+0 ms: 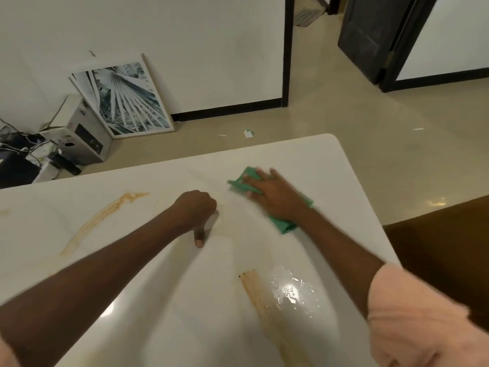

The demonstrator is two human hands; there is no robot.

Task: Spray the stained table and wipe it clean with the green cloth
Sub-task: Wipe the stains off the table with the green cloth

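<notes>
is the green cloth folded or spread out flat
Folded, it looks like: the green cloth sits as a compact pad under the flat right hand, with a thick doubled edge at its near corner.

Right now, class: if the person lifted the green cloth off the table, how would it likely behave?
The green cloth would probably droop limply, since it lies creased and flattened under the right hand. It is likely light, though perhaps damp: the table glistens wet nearby. It should not roll or break.
</notes>
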